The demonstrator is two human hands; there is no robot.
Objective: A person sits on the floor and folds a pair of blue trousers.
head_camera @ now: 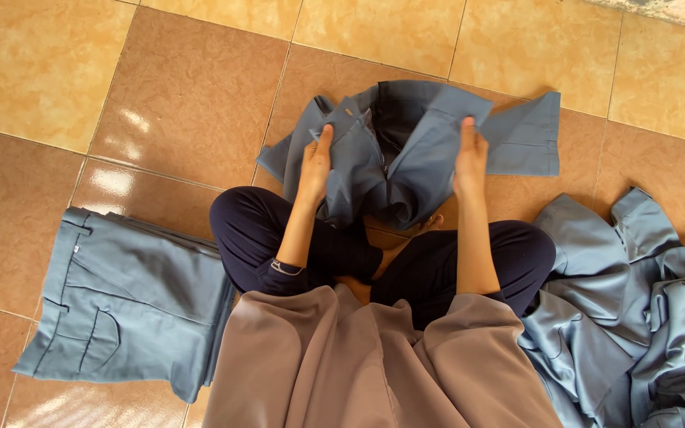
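Both hands grip a pair of grey trousers (406,150) at the waistband, the left hand (316,162) and right hand (470,158) pinching the cloth on either side, thumbs on top. The trousers hang bunched in front of the crossed legs, partly resting on the tiled floor (184,103). To fold well, I would pull the waistband taut and level first, lining up the seams. A folded stack (128,305) lies left of the left hand; an unfolded heap (644,317) lies right of the right hand.

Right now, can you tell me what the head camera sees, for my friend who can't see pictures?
A person sitting cross-legged on a tan tiled floor holds grey-blue trousers open by the waistband, left hand and right hand gripping each side. Folded trousers lie stacked at their left, a rumpled pile of the same cloth at their right.
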